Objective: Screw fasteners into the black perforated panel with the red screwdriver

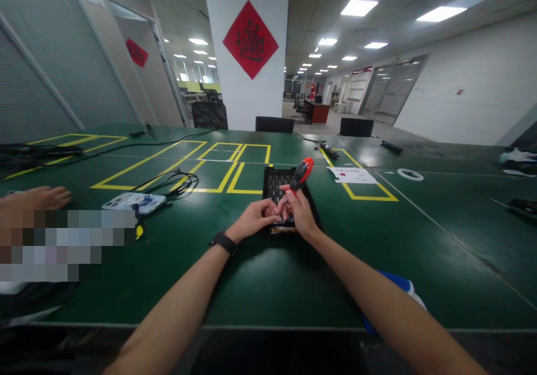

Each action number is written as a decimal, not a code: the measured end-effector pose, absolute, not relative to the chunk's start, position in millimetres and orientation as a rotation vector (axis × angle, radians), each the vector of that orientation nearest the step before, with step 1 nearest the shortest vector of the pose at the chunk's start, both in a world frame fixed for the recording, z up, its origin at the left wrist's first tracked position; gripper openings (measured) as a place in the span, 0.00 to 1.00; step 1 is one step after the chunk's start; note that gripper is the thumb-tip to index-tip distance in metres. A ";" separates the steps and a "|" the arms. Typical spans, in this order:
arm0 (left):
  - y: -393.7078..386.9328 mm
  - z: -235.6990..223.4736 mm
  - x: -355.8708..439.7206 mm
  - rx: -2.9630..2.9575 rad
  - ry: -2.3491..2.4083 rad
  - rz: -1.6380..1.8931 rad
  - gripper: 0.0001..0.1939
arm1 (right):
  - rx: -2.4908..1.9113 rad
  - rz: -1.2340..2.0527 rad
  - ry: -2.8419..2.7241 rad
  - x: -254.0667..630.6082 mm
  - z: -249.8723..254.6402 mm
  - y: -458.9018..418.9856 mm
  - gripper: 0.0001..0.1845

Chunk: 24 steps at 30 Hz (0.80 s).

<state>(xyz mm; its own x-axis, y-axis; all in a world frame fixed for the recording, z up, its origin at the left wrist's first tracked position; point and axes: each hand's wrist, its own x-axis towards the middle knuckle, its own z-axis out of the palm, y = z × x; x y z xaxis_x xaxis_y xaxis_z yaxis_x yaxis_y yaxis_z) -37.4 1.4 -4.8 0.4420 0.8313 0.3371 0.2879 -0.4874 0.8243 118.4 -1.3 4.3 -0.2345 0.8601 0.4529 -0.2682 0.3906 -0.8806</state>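
Note:
A screwdriver (302,172) with a red and black handle leans up and to the right, its handle end at the top. My right hand (298,210) is closed around its lower part. Close beside it, my left hand (262,216) has its fingers pinched together near the screwdriver's lower end; what they hold, if anything, is too small to make out. Both hands are over a black tray (265,182) with a patterned bottom. Something pale lies at the tray's near side, partly covered by the hands. A dark band (224,243) circles my left wrist.
Another person's hand (46,197) rests on the green table (176,285) at left. Nearby are a phone (133,202) and black cables (180,182). To the right are a paper sheet (352,175), a white ring (410,175) and a blue-and-white object (398,283) beside my forearm.

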 end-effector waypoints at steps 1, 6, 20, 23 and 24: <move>1.2 -5.6 -37.6 2.015 0.947 0.991 0.14 | -0.571 1.165 -1.434 118.2 4.4 -1.6 0.16; -0.5 -2.8 -39.4 2.091 0.927 0.956 0.13 | -0.566 1.181 -1.429 117.5 5.9 -1.4 0.17; 2.1 -6.0 -38.5 1.999 0.951 0.962 0.14 | -0.581 1.176 -1.434 118.5 3.8 -1.2 0.20; 3.1 -5.7 -38.9 2.031 0.913 0.934 0.14 | -0.569 1.191 -1.426 119.1 4.2 -1.4 0.20; 3.3 -5.4 -39.0 2.049 0.897 0.927 0.15 | -0.563 1.194 -1.423 119.3 4.2 -1.3 0.20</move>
